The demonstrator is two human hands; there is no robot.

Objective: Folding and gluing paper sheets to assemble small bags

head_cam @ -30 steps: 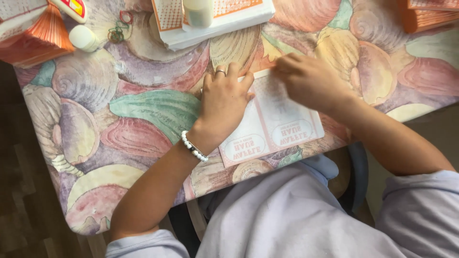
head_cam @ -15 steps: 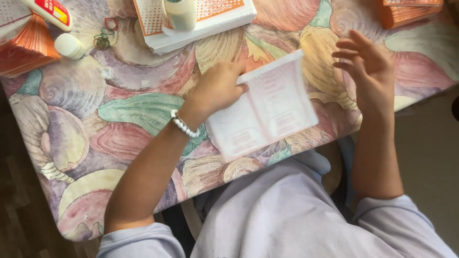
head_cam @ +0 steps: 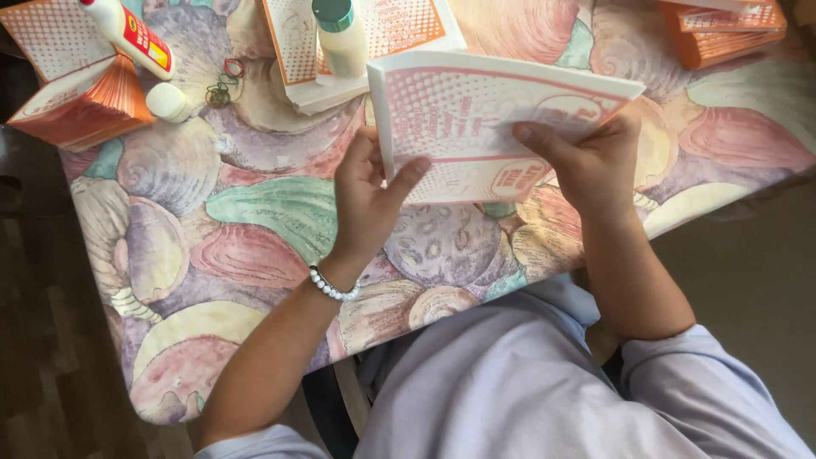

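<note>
Paper booklet [head_cam: 476,119] gripped, probably lifted, both hands.

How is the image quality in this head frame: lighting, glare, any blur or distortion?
Head view: even daylight on the shell-patterned tablecloth, soft shadows beneath the hands, no harsh glare. The white-and-orange printed paper sheet held by the left hand and right hand is slightly motion-blurred, its print smeared. The floor at the left edge is dark and underexposed. The white glue bottle with red label is cut off at the top.
</note>
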